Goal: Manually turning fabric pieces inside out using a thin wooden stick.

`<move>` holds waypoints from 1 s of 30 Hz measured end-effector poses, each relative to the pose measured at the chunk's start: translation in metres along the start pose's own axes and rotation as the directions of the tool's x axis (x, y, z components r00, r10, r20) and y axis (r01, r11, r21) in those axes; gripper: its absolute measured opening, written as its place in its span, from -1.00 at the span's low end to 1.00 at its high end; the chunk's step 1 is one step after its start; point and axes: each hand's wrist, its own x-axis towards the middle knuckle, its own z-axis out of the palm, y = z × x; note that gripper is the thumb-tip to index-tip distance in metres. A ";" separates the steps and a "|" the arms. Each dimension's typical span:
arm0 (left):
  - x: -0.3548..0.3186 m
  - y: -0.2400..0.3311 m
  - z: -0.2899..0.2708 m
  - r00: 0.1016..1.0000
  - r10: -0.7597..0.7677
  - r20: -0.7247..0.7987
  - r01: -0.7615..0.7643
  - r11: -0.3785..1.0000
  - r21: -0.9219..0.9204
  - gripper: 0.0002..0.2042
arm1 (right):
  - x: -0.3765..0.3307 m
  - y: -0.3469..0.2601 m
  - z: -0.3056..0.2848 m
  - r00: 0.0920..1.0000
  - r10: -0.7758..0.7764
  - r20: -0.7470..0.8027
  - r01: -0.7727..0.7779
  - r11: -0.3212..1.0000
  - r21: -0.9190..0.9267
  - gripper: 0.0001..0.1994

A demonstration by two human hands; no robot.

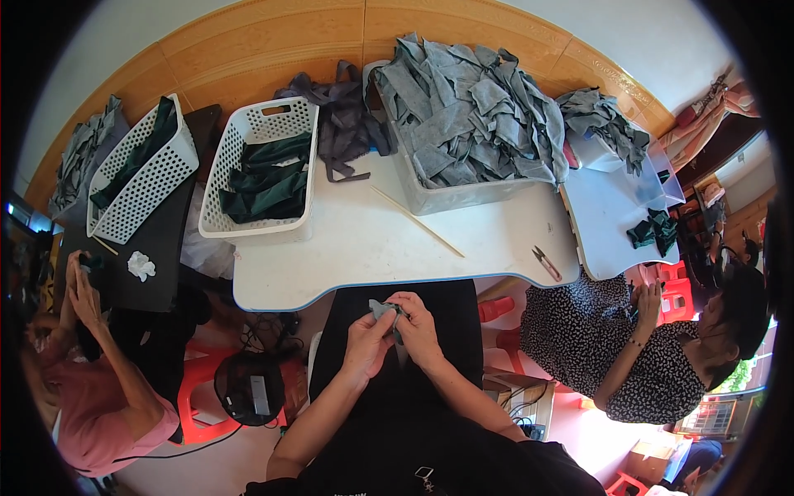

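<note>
Over my lap, just off the table's near edge, my left hand [368, 341] and my right hand [417, 324] meet with fingers closed on a small grey fabric piece [381, 309]. Its pale corner sticks up between the fingertips, and a darker bit shows below; the rest is hidden in the hands. Ahead on the white table [347, 269] lie a thin wooden stick [418, 221] and, to the right, a pair of thread snips [547, 263]. A white perforated basket [258, 223] at the left holds dark green velvet strips [269, 178].
A grey bin [463, 197] heaped with grey fabric strips [475, 107] stands at the back. Dark grey strips [343, 116] lie beside it. Co-workers sit left, in a pink top [107, 422], and right, in a patterned dress [571, 347]. A small fan [248, 388] stands lower left.
</note>
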 end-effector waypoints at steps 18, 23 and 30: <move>0.027 -0.008 -0.002 0.766 0.638 -0.078 -0.482 0.651 0.586 -0.83 | 0.003 0.015 0.028 0.974 0.056 -0.219 -0.037 0.995 0.090 -0.85; 0.027 0.009 -0.032 0.824 0.566 0.013 -0.442 0.630 0.638 -0.82 | -0.004 0.015 0.027 0.984 0.180 -0.009 -0.169 0.934 0.314 -0.94; 0.026 0.014 -0.055 0.937 0.320 0.138 -0.335 0.724 0.603 -0.82 | -0.025 0.004 0.020 0.712 0.252 0.656 -0.578 0.740 0.343 -0.86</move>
